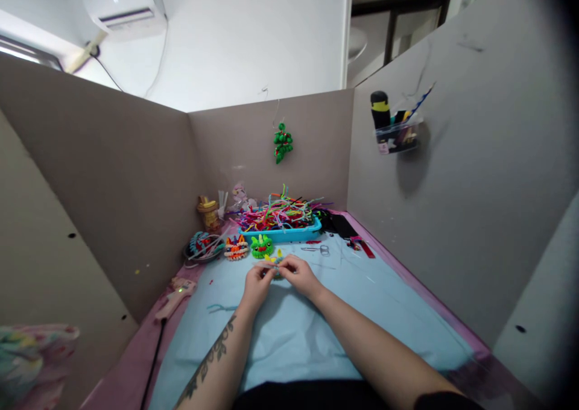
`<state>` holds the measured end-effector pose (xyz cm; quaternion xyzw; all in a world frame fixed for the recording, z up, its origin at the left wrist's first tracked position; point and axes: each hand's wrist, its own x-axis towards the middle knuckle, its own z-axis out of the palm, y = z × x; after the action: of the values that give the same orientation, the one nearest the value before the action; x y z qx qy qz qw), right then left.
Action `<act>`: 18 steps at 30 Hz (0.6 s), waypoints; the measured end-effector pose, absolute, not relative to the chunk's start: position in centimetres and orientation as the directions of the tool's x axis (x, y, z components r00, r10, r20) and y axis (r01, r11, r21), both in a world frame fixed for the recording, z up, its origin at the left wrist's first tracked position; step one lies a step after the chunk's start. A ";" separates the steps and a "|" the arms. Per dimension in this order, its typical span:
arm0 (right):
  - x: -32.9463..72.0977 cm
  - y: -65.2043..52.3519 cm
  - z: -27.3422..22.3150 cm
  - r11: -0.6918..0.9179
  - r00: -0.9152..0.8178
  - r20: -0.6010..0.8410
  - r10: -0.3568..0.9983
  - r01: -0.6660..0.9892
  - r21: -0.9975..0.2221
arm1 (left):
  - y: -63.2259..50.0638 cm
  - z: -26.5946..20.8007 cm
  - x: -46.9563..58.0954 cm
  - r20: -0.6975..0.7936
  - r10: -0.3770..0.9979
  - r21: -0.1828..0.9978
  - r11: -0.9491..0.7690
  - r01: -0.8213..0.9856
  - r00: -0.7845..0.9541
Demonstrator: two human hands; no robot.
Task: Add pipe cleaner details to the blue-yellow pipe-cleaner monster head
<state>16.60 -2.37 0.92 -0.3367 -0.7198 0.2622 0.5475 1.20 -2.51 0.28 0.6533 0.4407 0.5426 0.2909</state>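
Above the middle of the blue cloth (312, 337), my left hand (259, 283) and my right hand (299, 274) meet fingertip to fingertip. Both are closed in a pinch on a small pipe-cleaner figure (279, 254) with yellow and blue-green parts. My fingers cover most of it, so its full shape is hidden. A thin pale strip shows by my left fingers; I cannot make out what it is. Just beyond my hands sit a green pipe-cleaner animal head (262, 247) and an orange and white one (236, 248). A light blue pipe cleaner (221, 308) lies beside my left forearm.
A blue tray (283, 236) heaped with coloured pipe cleaners stands at the back. Small scissors (319, 250) lie right of my hands. On the left are a dark bowl (203, 256) and a corded glue gun (176, 298). Grey partitions (271, 181) enclose the table.
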 end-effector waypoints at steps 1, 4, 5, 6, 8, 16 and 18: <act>16.6 -2.4 0.9 0.630 -0.169 0.607 0.777 0.193 -0.752 | -2.5 0.3 1.2 0.452 0.892 0.858 -0.444 0.260 0.030; 16.6 -2.4 1.0 0.618 -0.162 0.596 0.787 0.193 -0.763 | -2.5 0.2 1.2 0.449 0.892 0.858 -0.446 0.257 0.048; 16.6 -2.4 1.0 0.616 -0.163 0.594 0.788 0.195 -0.764 | -2.5 0.2 1.2 0.447 0.893 0.859 -0.444 0.254 0.048; 16.6 -2.4 1.1 0.613 -0.164 0.591 0.790 0.197 -0.765 | -2.5 0.2 1.2 0.445 0.894 0.862 -0.442 0.250 0.046; 16.6 -2.5 1.2 0.610 -0.170 0.587 0.792 0.195 -0.768 | -2.5 0.3 1.3 0.440 0.897 0.867 -0.436 0.243 0.041; 16.8 -2.4 1.4 0.635 -0.225 0.594 0.772 0.248 -0.732 | -2.6 0.3 1.3 0.428 0.902 0.871 -0.427 0.242 0.049; 16.9 -2.3 1.4 0.657 -0.246 0.609 0.754 0.284 -0.698 | -2.6 0.3 1.3 0.430 0.902 0.872 -0.428 0.239 0.045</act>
<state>16.87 -2.35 1.38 -0.3438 -0.7546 0.2309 0.5089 1.28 -2.58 0.31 0.6534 0.4365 0.5356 0.3092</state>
